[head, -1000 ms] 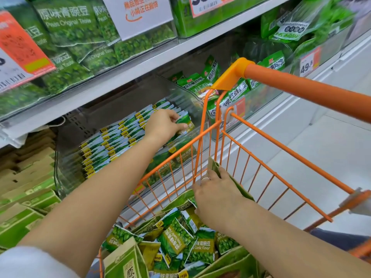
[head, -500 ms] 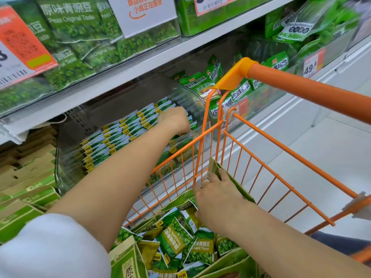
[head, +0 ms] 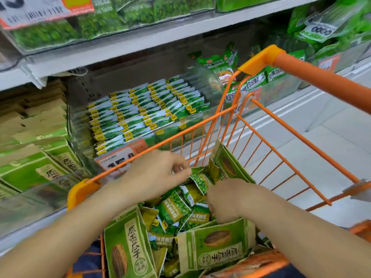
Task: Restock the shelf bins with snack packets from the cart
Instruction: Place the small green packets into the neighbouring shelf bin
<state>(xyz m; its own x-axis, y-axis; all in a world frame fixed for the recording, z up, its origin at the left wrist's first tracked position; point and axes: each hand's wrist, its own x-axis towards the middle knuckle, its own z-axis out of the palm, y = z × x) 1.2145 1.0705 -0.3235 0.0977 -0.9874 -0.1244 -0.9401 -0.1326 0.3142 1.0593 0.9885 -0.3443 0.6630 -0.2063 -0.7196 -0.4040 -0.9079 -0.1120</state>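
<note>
At the centre of the frame the left hand point(head: 158, 175) has its fingers curled down toward a small green pea-printed snack packet point(head: 201, 182) at the top of the heap; the fingertips seem to pinch its upper edge, though blur there makes that a reading, not a certainty. Just right of it, the right hand point(head: 226, 199) is curled with its fingers buried among the loose green and yellow foil packets point(head: 176, 209); whether it grips one I cannot tell, since the fingertips are hidden under the pile.

Both hands work inside the orange wire cart point(head: 267, 125), which fills the lower centre and right. The packets lie in a torn green cardboard carton point(head: 128, 247) printed with a sunflower seed. The target, a clear plastic shelf bin point(head: 80, 125) at centre left, already holds neat rows of green and white packets point(head: 144, 109), standing on edge with yellow labels up.

To do this step well, I would gather several packets at once, square them so they face one way, then lift clear of the cart's rim before reaching for the bin.

The bin's price card point(head: 118, 157) is partly hidden behind the cart rail, and the shelf packaging in the upper left is smeared by motion.
</note>
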